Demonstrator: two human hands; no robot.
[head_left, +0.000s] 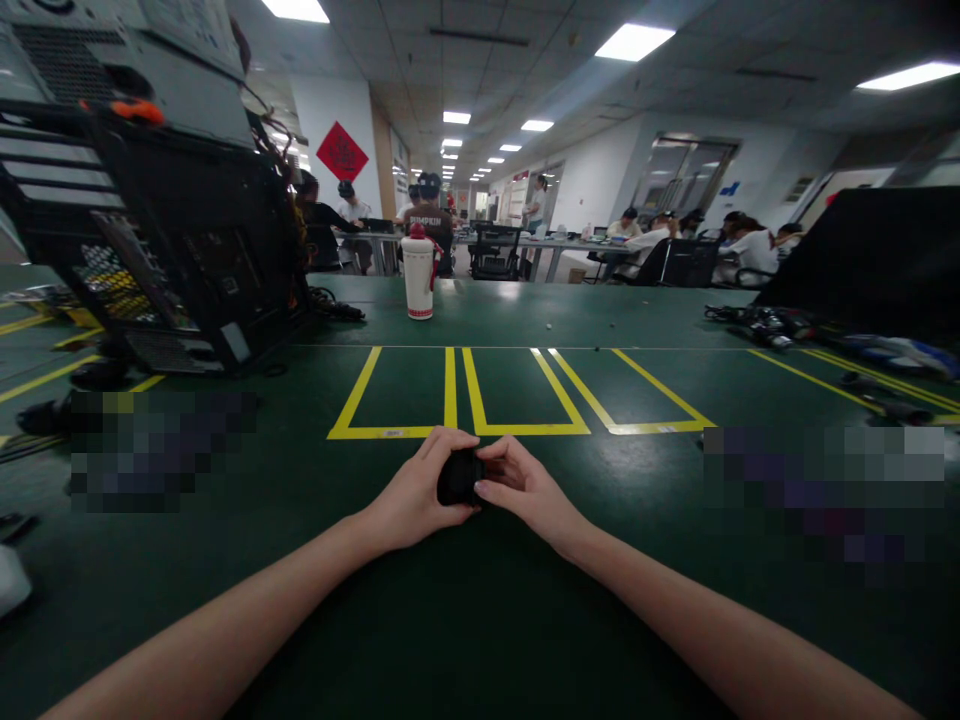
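Note:
Between my two hands, low in the middle of the head view, is a small black rounded object (459, 478) whose kind I cannot make out. My left hand (420, 485) curls round its left side, thumb below and fingers over the top. From the right, my right hand (525, 490) grips its edge between thumb and bent fingers. Dark shade hides most of the object's detail. Just beyond the hands, yellow tape outlines (525, 430) mark the green table (360, 620).
A black open computer case (202, 270) stands at the left with a pale unit on top. Behind the tape is a white cup (418, 275) with a red lid. Cables and dark parts (765, 325) lie at the right. People sit at tables farther back.

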